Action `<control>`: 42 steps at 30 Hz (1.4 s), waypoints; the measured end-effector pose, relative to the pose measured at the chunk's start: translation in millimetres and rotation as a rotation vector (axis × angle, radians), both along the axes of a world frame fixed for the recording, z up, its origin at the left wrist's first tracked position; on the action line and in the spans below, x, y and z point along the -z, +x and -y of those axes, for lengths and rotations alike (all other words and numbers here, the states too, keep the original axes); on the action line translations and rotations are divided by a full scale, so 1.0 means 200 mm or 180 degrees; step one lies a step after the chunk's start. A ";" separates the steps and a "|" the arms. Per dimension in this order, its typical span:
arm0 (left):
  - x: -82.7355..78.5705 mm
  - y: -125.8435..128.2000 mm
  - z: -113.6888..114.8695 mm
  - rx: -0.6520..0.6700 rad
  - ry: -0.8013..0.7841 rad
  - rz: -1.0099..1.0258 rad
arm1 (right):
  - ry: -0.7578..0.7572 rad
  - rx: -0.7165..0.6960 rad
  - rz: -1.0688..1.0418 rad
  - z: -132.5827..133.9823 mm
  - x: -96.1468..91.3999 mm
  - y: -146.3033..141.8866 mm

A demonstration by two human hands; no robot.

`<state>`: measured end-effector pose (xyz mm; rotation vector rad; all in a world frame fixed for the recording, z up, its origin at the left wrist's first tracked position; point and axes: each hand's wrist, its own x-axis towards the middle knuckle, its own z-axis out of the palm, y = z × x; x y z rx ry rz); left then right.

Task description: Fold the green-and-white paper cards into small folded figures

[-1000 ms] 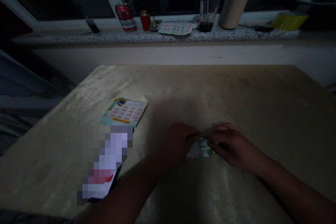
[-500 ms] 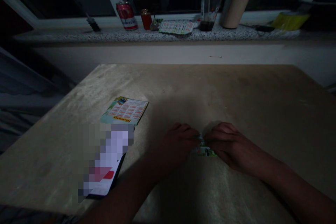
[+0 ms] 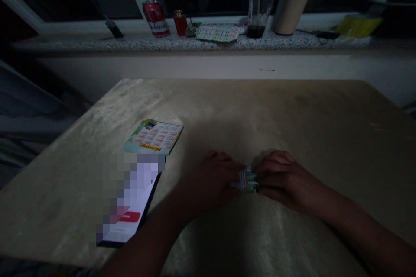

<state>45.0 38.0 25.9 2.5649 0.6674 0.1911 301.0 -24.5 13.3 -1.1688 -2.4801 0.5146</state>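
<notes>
Between my hands, low on the table, is a small printed piece of paper (image 3: 248, 181) with green parts and rows of print. It looks folded, though the fingers cover much of it. My left hand (image 3: 217, 177) has its closed fingers on the paper's left side. At its right side, my right hand (image 3: 283, 178) grips the edge with bent fingers, the thumb low in front. A stack of similar printed cards (image 3: 159, 134) lies farther left. Nearer to me, beside my left forearm, a phone (image 3: 130, 220) with a lit, partly blurred screen rests on the table.
The table (image 3: 308, 117) reaches to the wall below a window. On the stone sill stand a red can (image 3: 156, 19), a small red bottle (image 3: 180, 24), a patterned packet (image 3: 217, 32), a lidded cup with a straw (image 3: 258, 8), a cardboard tube (image 3: 294, 4) and something yellow (image 3: 359, 26).
My left fingers have shifted slightly left, and more of the paper shows between the hands. My right fingers now cover its right end. The cards and phone lie where they were.
</notes>
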 end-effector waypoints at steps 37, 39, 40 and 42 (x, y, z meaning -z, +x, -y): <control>-0.01 0.02 0.04 -0.0199 -0.0190 0.0127 | -0.0131 0.0054 -0.0081 0.01 -0.04 -0.02; -0.01 0.02 0.03 -0.0203 -0.0231 0.0167 | -0.0090 0.0084 -0.0093 0.01 -0.04 -0.03; -0.01 0.02 0.03 -0.0205 -0.0255 0.0183 | -0.0077 0.0105 -0.0092 0.01 -0.03 -0.03; -0.02 0.02 0.03 -0.0205 -0.0289 0.0191 | -0.0037 0.0113 -0.0094 0.01 -0.03 -0.03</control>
